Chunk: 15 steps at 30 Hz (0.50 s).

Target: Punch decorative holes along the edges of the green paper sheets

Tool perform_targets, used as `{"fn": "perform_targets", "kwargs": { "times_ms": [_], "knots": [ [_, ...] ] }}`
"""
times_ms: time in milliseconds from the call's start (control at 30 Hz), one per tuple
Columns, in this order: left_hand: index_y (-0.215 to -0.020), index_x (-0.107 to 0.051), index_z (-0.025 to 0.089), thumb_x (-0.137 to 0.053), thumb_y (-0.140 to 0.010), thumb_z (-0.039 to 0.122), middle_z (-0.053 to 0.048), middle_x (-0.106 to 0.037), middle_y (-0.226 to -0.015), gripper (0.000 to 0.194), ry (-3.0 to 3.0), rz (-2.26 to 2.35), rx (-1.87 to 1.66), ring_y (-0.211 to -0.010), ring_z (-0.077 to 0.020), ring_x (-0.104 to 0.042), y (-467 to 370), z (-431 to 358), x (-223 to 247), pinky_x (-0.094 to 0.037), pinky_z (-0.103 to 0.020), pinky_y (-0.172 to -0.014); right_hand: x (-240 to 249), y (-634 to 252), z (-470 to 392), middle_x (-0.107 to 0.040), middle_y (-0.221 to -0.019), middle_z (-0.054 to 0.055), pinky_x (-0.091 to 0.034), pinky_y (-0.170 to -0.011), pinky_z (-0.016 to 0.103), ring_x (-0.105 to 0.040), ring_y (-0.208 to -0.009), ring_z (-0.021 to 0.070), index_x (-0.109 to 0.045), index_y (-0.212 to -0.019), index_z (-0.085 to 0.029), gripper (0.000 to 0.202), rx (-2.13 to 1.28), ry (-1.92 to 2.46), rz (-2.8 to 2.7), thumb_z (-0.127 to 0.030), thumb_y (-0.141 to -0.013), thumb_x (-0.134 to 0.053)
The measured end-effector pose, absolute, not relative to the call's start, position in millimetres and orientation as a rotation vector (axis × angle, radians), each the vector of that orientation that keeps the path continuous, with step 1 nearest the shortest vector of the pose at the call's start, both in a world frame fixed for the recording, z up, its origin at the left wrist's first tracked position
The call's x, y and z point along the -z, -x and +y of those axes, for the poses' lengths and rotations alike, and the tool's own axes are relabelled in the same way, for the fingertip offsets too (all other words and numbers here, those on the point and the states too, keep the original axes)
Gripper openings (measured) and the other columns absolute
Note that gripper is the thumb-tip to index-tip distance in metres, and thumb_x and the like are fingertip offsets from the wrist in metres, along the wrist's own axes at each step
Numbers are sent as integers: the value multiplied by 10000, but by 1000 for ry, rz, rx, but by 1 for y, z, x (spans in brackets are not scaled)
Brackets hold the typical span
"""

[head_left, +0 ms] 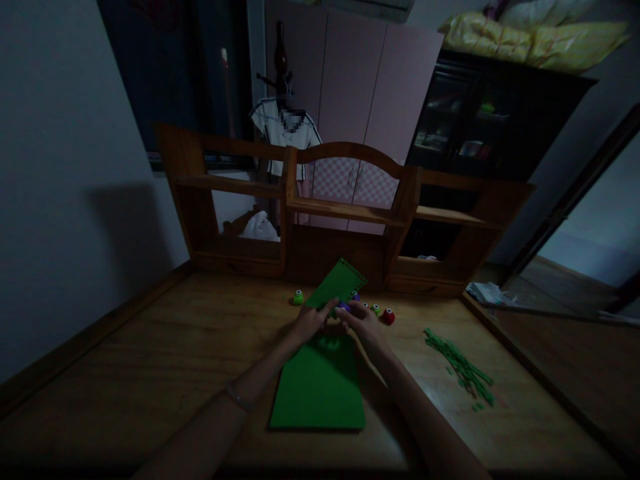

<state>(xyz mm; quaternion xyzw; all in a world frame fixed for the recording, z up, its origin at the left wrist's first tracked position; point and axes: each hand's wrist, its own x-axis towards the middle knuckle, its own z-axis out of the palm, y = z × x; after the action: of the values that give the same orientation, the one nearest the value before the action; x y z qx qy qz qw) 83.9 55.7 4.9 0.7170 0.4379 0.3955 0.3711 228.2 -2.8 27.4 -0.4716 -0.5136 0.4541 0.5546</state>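
My left hand (315,322) and my right hand (364,320) meet above the middle of a green sheet (320,390). Between their fingertips is a small purple craft punch (343,307), partly covered by the fingers, with both hands closed on it. Past my hands, a narrower green strip (333,279) slants away and shows a row of small dark marks along its far end. Just beyond my right hand are another purple punch (355,295), a green punch (375,309) and a red punch (389,316). One more green punch (299,297) stands to the left of the strip.
A loose pile of thin green strips (460,363) with small scraps lies on the wooden table (175,360) at the right. A wooden shelf unit (345,210) rises along the back edge. Behind it hangs a white shirt (287,130). The room is dim.
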Motion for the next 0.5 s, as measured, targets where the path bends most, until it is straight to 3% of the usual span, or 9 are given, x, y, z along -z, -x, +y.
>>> {"fn": "perform_targets", "kwargs": {
  "times_ms": [200, 500],
  "knots": [
    [-551, -557, 195, -401, -842, 522, 21, -478, -459, 465, -1801, 1102, -1038, -484, -139, -509, -84, 47, -12, -425, -267, -607, -26, -228, -3, -600, -733, 3, -389, -558, 248, -524, -602, 126, -627, -801, -181, 360, -1063, 1120, -1199, -486, -631, -717],
    [-666, -654, 185, -422, -832, 532, 10, -499, -468, 449, -1833, 1100, -958, -507, -150, -519, -80, 51, -14, -410, -263, -583, -25, -228, -1, -601, -754, 6, -379, -558, 239, -516, -603, 116, -632, -820, -171, 344, -1078, 1101, -1194, -453, -645, -724]
  ]
}}
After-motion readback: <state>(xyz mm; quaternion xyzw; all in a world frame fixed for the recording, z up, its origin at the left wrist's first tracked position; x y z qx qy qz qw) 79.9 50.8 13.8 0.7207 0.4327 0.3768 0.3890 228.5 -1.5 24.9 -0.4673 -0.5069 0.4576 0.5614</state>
